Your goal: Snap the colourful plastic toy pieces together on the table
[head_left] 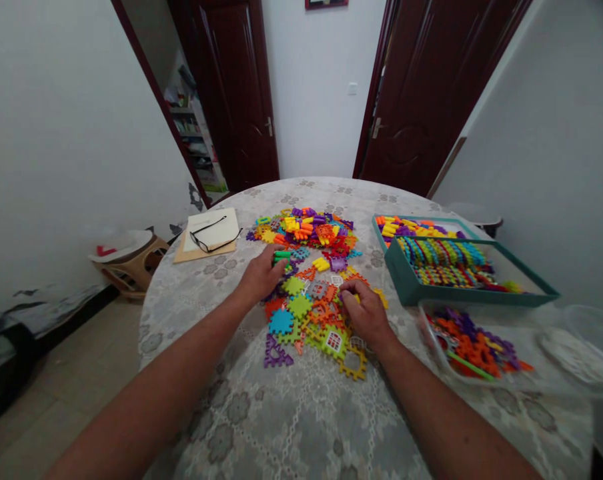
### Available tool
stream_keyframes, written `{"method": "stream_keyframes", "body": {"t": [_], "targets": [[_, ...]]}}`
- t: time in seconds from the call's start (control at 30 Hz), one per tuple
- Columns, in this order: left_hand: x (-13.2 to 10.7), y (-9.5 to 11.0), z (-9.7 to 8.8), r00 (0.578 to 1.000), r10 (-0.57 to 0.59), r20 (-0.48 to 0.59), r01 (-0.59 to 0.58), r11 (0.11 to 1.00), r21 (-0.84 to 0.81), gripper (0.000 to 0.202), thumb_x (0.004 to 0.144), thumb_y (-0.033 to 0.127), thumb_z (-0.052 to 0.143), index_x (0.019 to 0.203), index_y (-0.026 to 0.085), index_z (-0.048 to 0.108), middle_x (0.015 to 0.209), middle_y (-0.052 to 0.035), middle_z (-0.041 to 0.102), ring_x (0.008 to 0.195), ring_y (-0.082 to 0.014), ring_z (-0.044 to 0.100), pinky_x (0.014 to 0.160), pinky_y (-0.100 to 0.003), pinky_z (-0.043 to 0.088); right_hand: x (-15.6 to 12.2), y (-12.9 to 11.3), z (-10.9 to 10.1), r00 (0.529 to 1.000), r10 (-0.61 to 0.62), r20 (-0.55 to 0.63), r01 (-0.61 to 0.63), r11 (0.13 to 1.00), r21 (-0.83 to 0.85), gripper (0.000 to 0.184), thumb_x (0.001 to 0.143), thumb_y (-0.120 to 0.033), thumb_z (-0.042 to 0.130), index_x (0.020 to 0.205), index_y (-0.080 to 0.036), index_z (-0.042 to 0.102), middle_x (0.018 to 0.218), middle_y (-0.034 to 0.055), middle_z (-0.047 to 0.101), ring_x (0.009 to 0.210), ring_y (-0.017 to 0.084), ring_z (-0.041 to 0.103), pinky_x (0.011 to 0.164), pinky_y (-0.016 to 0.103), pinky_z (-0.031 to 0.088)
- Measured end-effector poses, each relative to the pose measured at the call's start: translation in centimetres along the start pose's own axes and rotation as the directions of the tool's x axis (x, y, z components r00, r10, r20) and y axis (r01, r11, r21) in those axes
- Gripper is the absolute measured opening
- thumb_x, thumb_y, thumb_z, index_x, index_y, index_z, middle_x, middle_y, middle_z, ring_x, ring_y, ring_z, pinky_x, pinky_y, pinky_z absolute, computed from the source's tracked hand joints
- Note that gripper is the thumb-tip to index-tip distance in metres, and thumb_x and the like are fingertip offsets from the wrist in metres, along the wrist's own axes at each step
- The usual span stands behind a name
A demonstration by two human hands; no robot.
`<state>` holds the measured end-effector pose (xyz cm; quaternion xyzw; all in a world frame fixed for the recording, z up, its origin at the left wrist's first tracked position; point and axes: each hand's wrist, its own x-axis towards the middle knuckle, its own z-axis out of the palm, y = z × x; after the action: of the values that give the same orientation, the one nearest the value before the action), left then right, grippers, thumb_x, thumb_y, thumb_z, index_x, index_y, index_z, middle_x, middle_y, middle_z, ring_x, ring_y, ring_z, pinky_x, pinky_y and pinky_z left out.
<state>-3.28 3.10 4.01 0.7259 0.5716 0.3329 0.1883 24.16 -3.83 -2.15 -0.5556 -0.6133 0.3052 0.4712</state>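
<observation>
My left hand (262, 273) is closed at the left edge of the loose pieces, with a green plastic building block (282, 255) between its thumb and fingers. On the right, my right hand (365, 308) curls low over the spread pieces, fingertips pressed together; whatever they pinch is too hidden to name. Between the hands lie flat toothed building pieces, among them a blue one (281, 321), a lime one with a white window (333, 341) and a purple triangular one (276, 353). A yellow block (321, 265) rests just beyond them.
A heaped pile of mixed blocks (306, 227) stands farther back. Glasses (206, 243) lie on papers (189, 252) at left. To the right are a teal box (461, 297) of sorted pieces, its block-filled lid (381, 233) and a clear plastic tub (431, 340).
</observation>
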Motion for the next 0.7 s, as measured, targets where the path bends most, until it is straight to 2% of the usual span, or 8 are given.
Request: {"method": "stream_keyframes", "body": {"t": [0.1, 0.23, 0.37, 0.5, 0.7], "targets": [[1.0, 1.9, 2.0, 0.99, 0.133, 0.04, -0.138, 0.976, 0.17, 0.029, 0.1, 0.034, 0.06, 0.127, 0.023, 0.063, 0.103, -0.0064, 0.076, 0.093, -0.0242, 0.072, 0.086, -0.037, 0.056, 0.0, -0.4, 0.0, 1.0, -0.022, -0.002, 0.022, 1.0, -0.018, 0.02, 0.093, -0.039, 0.058, 0.095, -0.022, 0.068, 0.088, 0.0023, 0.072, 0.081, 0.021, 0.066, 0.077, 0.031, 0.049], [2.9, 3.8, 5.9, 0.953, 0.267, 0.14, -0.299, 0.901, 0.315, 0.028, 0.099, 0.025, 0.061, 0.127, 0.021, 0.063, 0.12, -0.0113, 0.073, 0.113, -0.0281, 0.069, 0.098, -0.04, 0.055, 0.1, -1.0, -0.1, 0.999, -0.036, -0.001, 0.036, 0.999, -0.023, 0.018, 0.092, -0.037, 0.057, 0.093, -0.022, 0.067, 0.089, 0.0023, 0.073, 0.083, 0.021, 0.065, 0.079, 0.031, 0.048], [4.1, 4.4, 8.9, 0.916, 0.292, 0.275, -0.39, 0.809, 0.441, 0.036, 0.095, 0.008, 0.053, 0.127, 0.019, 0.064, 0.127, -0.0162, 0.069, 0.119, -0.0306, 0.066, 0.098, -0.042, 0.055, 0.1, -1.2, -0.1, 0.998, -0.06, -0.015, 0.059, 0.998, -0.01, 0.015, 0.092, -0.034, 0.058, 0.093, -0.023, 0.068, 0.091, 0.002, 0.073, 0.087, 0.022, 0.066, 0.082, 0.031, 0.049], [4.4, 4.3, 9.8, 0.908, 0.284, 0.308, -0.4, 0.805, 0.437, 0.036, 0.092, 0.006, 0.055, 0.122, 0.021, 0.067, 0.122, -0.015, 0.07, 0.112, -0.0294, 0.068, 0.097, -0.041, 0.055, 0.2, -1.3, -0.1, 0.999, -0.046, -0.028, 0.046, 0.999, 0.007, 0.015, 0.092, -0.034, 0.057, 0.094, -0.023, 0.067, 0.092, 0.0023, 0.073, 0.089, 0.022, 0.066, 0.083, 0.032, 0.049], [5.1, 3.4, 9.6, 0.893, 0.301, 0.334, -0.423, 0.815, 0.396, 0.037, 0.09, 0.01, 0.058, 0.124, 0.021, 0.07, 0.119, -0.0128, 0.07, 0.116, -0.0289, 0.066, 0.103, -0.042, 0.054, 0.4, -1.5, 0.1, 0.998, -0.024, -0.066, 0.026, 0.999, 0.024, 0.017, 0.091, -0.035, 0.057, 0.094, -0.022, 0.068, 0.095, 0.0036, 0.073, 0.092, 0.022, 0.067, 0.085, 0.033, 0.051]]}}
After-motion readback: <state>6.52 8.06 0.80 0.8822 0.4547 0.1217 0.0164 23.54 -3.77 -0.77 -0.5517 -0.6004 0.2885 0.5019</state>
